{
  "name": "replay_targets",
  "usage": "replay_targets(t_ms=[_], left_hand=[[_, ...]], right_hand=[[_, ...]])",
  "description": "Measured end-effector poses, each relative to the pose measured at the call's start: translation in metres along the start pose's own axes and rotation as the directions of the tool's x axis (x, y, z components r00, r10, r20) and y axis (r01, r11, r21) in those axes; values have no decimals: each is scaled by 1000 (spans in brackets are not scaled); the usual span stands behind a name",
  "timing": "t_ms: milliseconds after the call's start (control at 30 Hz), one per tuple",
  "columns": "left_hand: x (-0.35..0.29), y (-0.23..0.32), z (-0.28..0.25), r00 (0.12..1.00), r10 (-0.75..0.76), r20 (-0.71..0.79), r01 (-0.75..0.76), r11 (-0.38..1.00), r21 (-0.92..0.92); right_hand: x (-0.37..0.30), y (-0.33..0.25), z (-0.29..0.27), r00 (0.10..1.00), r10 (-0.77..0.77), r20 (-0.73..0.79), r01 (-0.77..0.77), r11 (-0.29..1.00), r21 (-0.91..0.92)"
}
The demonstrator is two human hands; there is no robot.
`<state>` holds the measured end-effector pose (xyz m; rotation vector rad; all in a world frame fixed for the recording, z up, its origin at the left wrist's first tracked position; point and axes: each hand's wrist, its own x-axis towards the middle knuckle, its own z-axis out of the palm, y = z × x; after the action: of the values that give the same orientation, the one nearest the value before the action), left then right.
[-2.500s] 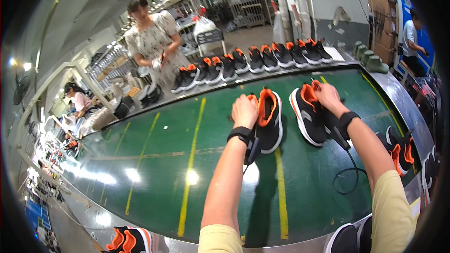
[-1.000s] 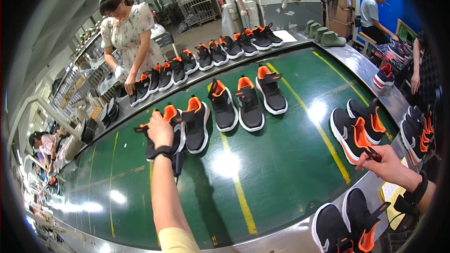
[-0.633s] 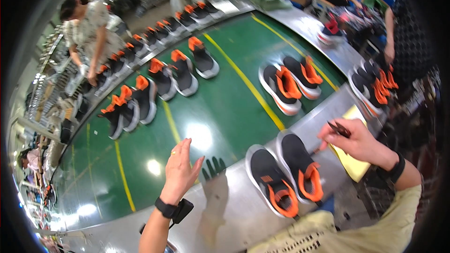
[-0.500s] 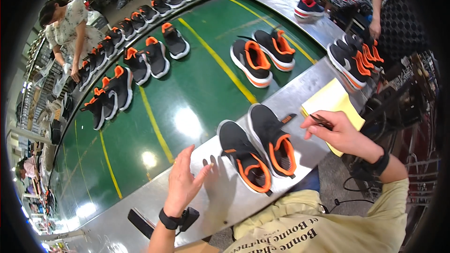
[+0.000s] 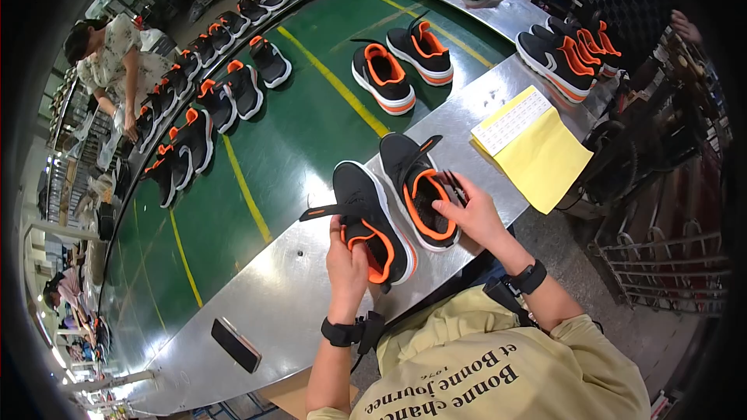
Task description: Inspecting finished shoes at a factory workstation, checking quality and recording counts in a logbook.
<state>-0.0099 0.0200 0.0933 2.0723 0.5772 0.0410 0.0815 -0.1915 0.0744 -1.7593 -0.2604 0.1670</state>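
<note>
Two black sneakers with orange collar lining and white soles stand side by side on the metal ledge before me. My left hand (image 5: 348,268) is closed on the collar of the left sneaker (image 5: 362,193), its thumb at the opening. That sneaker's strap sticks out to the left. At the right sneaker (image 5: 401,157), my right hand (image 5: 476,216) grips the collar's right side, thumb inside the opening. A thin dark pointed tool (image 5: 454,185) shows among the right fingers; its exact kind is unclear. The right sneaker's strap stands out toward the upper right.
Yellow sheets (image 5: 545,159) with a white label sheet (image 5: 513,121) lie right of the sneakers. A phone (image 5: 236,344) rests at lower left. More sneakers stand on the green belt (image 5: 288,132) and at the right. A person (image 5: 124,54) works across the belt; another stands far right.
Both hands have come from apart onto the two sneakers, which now sit higher in view. The left sneaker's strap, flat before, now sticks out. My right hand has left the yellow sheets.
</note>
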Motion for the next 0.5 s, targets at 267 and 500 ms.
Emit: replay_targets(t_ms=[267, 500], left_hand=[[-36, -2, -18, 915, 267, -303, -194, 948, 251], [-35, -42, -23, 933, 57, -356, -160, 950, -267]], right_hand=[[6, 13, -2, 996, 89, 4, -89, 996, 31], [8, 13, -2, 996, 83, 12, -84, 994, 76]])
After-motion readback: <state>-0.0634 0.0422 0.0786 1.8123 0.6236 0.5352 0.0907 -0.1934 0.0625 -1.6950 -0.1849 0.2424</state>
